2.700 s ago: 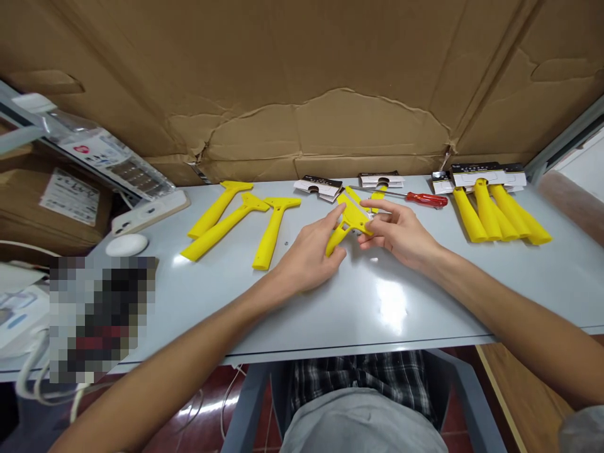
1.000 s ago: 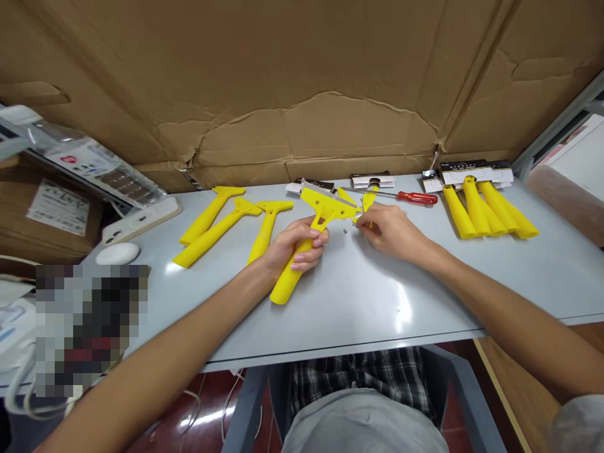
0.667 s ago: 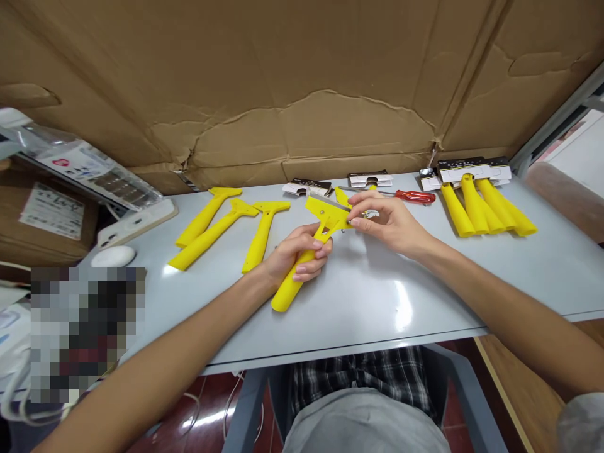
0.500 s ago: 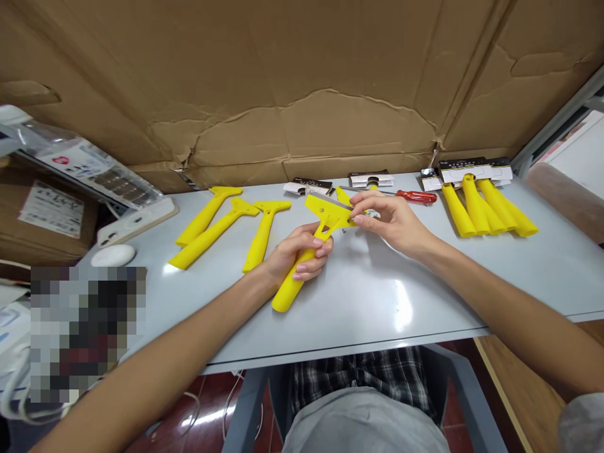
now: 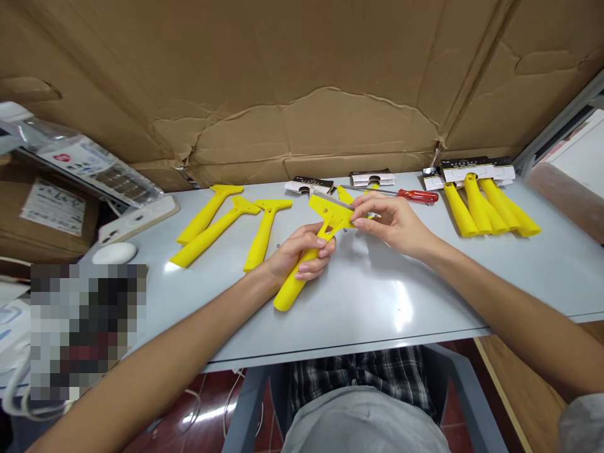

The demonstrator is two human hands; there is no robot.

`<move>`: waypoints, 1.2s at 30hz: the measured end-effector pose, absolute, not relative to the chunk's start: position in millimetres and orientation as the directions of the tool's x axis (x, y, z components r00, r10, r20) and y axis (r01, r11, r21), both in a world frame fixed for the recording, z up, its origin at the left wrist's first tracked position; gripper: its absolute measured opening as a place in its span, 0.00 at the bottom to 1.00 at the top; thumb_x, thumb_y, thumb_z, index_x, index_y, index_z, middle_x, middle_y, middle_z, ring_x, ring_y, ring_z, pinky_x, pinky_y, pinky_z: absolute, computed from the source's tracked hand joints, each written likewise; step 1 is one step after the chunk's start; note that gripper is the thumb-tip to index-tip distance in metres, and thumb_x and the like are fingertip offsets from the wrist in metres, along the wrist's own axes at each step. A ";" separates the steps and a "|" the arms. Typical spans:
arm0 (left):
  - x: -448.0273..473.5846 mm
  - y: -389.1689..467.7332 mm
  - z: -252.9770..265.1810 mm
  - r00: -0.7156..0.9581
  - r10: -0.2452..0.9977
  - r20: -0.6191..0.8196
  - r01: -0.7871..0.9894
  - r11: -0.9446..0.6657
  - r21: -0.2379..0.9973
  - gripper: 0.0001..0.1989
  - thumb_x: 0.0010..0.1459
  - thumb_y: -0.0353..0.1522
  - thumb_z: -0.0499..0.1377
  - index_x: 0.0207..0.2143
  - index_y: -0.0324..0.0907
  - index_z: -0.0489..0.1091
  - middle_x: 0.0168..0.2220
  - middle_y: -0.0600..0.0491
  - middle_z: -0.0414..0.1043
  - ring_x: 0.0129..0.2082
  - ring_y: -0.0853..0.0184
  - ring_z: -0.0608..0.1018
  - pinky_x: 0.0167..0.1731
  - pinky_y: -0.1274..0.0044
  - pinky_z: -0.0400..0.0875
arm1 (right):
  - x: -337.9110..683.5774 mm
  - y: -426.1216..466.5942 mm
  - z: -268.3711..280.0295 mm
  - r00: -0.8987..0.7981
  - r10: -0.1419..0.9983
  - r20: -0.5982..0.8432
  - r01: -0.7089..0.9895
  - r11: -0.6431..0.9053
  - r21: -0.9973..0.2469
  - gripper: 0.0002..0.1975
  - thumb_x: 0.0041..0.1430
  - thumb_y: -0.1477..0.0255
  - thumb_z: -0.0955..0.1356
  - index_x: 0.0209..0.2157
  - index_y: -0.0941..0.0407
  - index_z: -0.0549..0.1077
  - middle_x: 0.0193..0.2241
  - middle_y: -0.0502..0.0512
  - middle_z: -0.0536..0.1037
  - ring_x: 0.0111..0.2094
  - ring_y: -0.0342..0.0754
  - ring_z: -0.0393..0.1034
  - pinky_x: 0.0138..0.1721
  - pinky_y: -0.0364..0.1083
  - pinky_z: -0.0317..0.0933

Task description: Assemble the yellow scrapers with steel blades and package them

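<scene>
My left hand (image 5: 306, 251) is closed around the handle of a yellow scraper (image 5: 290, 293), its head tilted up and to the right. A grey metal strip runs along the head's far edge, and a small screw (image 5: 325, 211) shows in its left part. At the right end of that head, my right hand (image 5: 389, 220) pinches thumb and forefinger together against its face. Whatever is between those fingertips is hidden. Just behind the right hand lie a red-handled screwdriver (image 5: 418, 196) and another yellow piece (image 5: 345, 195), partly covered.
Yellow scraper handles (image 5: 267, 233) lie at the left of the grey table (image 5: 349, 314). Several carded scrapers (image 5: 476, 207) rest at the right; card packs (image 5: 309, 185) lie at the back. A white mouse (image 5: 114, 253) and power strip (image 5: 139, 220) sit left. Cardboard (image 5: 302, 82) stands behind.
The view has shifted very slightly. Both hands keep the same hold, with the right fingertips still at the right end of the scraper's head.
</scene>
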State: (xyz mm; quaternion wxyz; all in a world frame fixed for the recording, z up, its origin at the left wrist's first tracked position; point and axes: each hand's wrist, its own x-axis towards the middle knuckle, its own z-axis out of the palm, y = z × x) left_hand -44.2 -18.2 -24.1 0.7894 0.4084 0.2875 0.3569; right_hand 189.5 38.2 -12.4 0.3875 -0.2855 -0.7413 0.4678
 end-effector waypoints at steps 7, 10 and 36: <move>-44.9 -17.6 -25.6 0.571 0.802 -0.177 -0.292 0.399 0.869 0.12 0.54 0.34 0.64 0.25 0.40 0.65 0.17 0.61 0.57 0.09 0.80 0.52 0.06 0.86 0.52 | 186.6 32.8 -12.0 -0.529 0.781 0.331 0.078 0.433 -0.898 0.10 0.60 0.64 0.73 0.37 0.56 0.80 0.45 0.58 0.76 0.48 0.47 0.72 0.47 0.48 0.71; -44.4 -18.2 -24.8 0.562 0.807 -0.182 -0.282 0.393 0.875 0.12 0.53 0.34 0.65 0.25 0.41 0.64 0.17 0.61 0.57 0.09 0.80 0.53 0.06 0.86 0.51 | 184.1 29.0 -12.3 -0.525 0.793 0.309 0.052 0.392 -0.918 0.10 0.60 0.64 0.73 0.36 0.57 0.78 0.43 0.58 0.77 0.41 0.45 0.73 0.45 0.49 0.73; -39.8 -16.6 -27.7 0.513 0.838 -0.188 -0.283 0.372 0.884 0.13 0.53 0.34 0.65 0.23 0.40 0.64 0.17 0.62 0.56 0.09 0.80 0.51 0.06 0.86 0.50 | 177.7 24.4 -11.3 -0.441 0.896 0.058 -0.086 0.022 -0.996 0.26 0.48 0.59 0.80 0.37 0.56 0.67 0.42 0.55 0.74 0.35 0.47 0.79 0.32 0.49 0.80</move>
